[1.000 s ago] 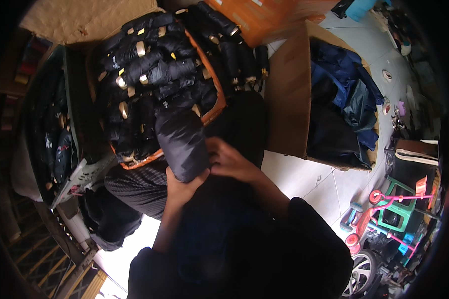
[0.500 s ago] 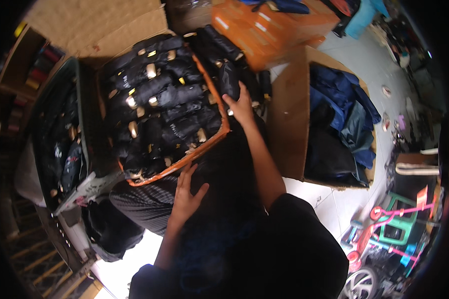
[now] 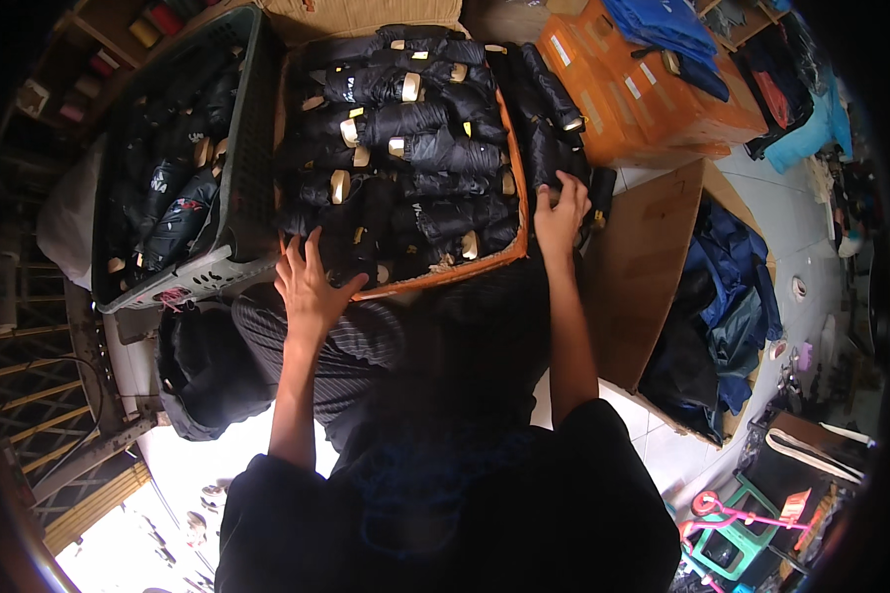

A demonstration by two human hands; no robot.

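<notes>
A carton edged with orange tape [image 3: 520, 188] stands before my knees, filled with rows of rolled black folding umbrellas [image 3: 445, 153] with pale, shiny ends. My left hand [image 3: 309, 289] rests at its near left corner, fingers spread over the rim and the closest umbrellas, holding nothing. Just outside the right wall, my right hand [image 3: 562, 219] reaches to more black umbrellas [image 3: 544, 148] lying there. Its fingers are bent but apart, and the fingertips appear to touch one umbrella; no grip on it shows.
Left of the carton stands a dark green plastic basket [image 3: 252, 198] of similar umbrellas. An open cardboard box [image 3: 643, 277] to the right holds blue and black fabric [image 3: 727, 267]. Behind it are orange taped parcels [image 3: 623, 99]. A green stool [image 3: 737, 529] and pink scooter lie far right.
My view has swung, shifting the carton right in the picture. My left hand has come forward onto the carton's near left corner. My right hand stays by the umbrellas outside the right wall.
</notes>
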